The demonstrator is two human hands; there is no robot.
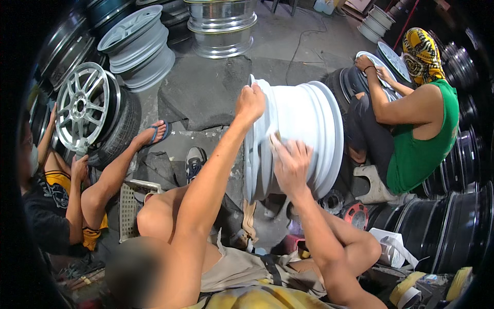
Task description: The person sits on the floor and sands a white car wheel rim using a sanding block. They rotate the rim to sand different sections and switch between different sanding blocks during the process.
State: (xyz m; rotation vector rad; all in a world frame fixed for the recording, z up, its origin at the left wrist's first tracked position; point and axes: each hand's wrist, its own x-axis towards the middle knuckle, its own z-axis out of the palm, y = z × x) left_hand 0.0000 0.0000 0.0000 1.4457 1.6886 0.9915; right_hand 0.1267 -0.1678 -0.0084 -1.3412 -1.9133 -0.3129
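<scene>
A pale grey-white wheel rim stands on its edge in front of me, its barrel turned toward the right. My left hand is closed over the top of its left lip. On the barrel near that lip, my right hand presses a small tan piece that looks like folded sandpaper; most of it is hidden under the fingers. Slight blur softens the right fingers.
A person in green works on another rim at right. At left, a person holds a tool at a spoked wheel beside a tire. Stacked rims stand behind. A plastic crate is by my left knee; black rims lie at right.
</scene>
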